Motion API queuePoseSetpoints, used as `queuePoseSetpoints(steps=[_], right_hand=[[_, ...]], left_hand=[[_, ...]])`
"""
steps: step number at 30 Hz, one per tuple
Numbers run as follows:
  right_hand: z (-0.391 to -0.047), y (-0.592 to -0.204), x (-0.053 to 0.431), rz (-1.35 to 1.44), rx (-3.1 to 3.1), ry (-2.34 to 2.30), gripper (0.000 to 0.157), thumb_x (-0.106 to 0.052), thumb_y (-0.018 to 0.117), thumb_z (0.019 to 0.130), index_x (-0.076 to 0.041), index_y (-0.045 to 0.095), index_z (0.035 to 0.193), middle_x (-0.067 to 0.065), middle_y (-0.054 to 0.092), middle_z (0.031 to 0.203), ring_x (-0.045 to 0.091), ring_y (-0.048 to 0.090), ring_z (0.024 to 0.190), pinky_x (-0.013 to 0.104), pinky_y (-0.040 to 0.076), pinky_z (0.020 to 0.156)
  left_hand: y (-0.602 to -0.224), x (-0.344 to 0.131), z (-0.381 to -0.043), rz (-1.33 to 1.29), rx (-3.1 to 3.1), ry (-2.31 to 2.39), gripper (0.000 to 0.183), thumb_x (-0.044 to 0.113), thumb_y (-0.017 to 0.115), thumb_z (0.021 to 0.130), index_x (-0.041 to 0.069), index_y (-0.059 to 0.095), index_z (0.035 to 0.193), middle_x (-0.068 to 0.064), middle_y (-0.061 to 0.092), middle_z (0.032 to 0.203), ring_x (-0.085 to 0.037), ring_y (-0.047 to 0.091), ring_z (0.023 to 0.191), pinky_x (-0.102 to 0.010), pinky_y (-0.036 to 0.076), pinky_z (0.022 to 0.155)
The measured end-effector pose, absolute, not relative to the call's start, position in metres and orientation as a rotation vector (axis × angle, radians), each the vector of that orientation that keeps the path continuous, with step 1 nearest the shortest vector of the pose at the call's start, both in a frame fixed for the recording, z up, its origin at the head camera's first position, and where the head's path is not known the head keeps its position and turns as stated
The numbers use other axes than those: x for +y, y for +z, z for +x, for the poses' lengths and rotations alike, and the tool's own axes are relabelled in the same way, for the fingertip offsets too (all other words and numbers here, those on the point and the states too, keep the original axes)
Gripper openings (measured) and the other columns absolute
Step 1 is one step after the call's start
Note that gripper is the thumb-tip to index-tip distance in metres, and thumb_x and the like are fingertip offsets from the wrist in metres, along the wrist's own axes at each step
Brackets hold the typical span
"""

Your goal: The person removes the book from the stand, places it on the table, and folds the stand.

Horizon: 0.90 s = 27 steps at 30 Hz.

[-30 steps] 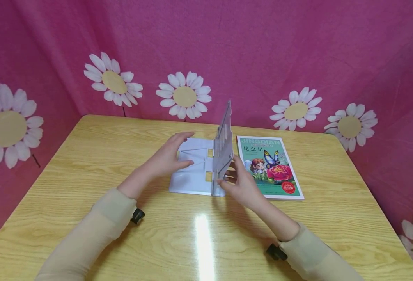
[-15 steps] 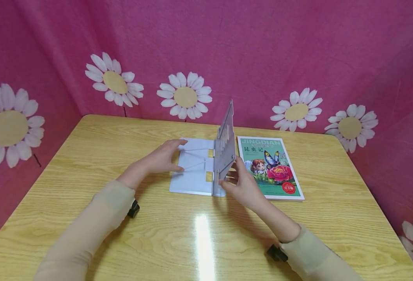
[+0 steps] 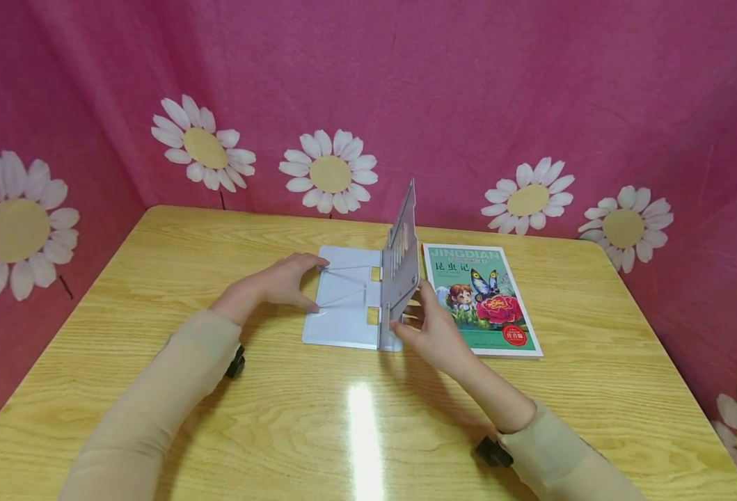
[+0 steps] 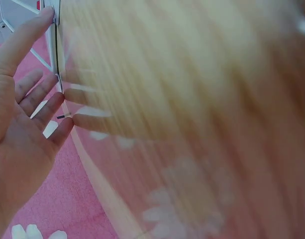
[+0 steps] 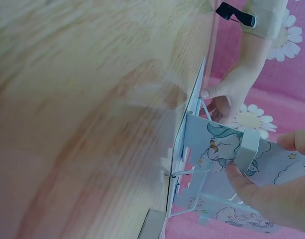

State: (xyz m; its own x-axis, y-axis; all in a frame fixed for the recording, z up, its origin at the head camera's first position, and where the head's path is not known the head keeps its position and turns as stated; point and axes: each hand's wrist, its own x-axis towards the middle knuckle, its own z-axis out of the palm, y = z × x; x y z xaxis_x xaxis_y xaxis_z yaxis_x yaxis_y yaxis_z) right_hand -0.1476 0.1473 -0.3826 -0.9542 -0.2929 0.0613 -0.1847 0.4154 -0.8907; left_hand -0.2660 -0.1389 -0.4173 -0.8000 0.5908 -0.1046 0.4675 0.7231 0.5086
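Observation:
A pale metal book stand (image 3: 343, 323) lies on the table with its base flat and its slotted back panel (image 3: 401, 257) upright. Thin wire struts cross the base. At the base's left edge is my left hand (image 3: 280, 280), thumb and fingers spread and touching that edge; the left wrist view shows its thumb (image 4: 30, 37) on the edge and the other fingers extended. My right hand (image 3: 433, 330) grips the near lower part of the panel, some fingers behind it. In the right wrist view the panel's cartoon-printed face (image 5: 222, 144) shows, with my right thumb at a folded tab (image 5: 248, 149).
A green-covered children's book (image 3: 484, 299) lies flat to the right of the stand, near my right hand. The wooden table (image 3: 268, 417) meets a pink curtain (image 3: 443, 90) with daisies at its back. Dark wrist cameras (image 3: 493, 452) sit under the sleeves.
My left hand has moved left and down from above the base to its left edge. The right hand keeps its grip, and the panel stands almost as before.

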Motion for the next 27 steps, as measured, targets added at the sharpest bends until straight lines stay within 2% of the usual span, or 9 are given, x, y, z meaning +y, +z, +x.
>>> queuePoseSetpoints(steps=[9,27], right_hand=[[-0.1477,-0.3835,0.147,-0.427,2.556,-1.588,0.073,-0.004,0.068,0.082,-0.012,0.026,0.141,0.024,0.048,0.133,0.037,0.057,0.113,0.046,0.05,0.091],[-0.1471,-0.3821,0.1472,-0.438,2.512,-1.62,0.073,-0.003,0.066,0.083,-0.01,0.024,0.143,0.026,0.045,0.135,0.04,0.055,0.115,0.048,0.048,0.093]], left_hand=[[-0.4169,-0.1352,-0.2702,0.877,2.69,0.606,0.088,0.04,0.083,0.068,0.009,0.043,0.14,-0.008,0.045,0.141,-0.027,0.037,0.128,-0.047,0.028,0.111],[-0.4124,-0.133,-0.2726,0.913,2.682,0.564,0.082,0.04,0.085,0.066,0.01,0.051,0.135,-0.01,0.047,0.137,-0.03,0.038,0.127,-0.05,0.029,0.109]])
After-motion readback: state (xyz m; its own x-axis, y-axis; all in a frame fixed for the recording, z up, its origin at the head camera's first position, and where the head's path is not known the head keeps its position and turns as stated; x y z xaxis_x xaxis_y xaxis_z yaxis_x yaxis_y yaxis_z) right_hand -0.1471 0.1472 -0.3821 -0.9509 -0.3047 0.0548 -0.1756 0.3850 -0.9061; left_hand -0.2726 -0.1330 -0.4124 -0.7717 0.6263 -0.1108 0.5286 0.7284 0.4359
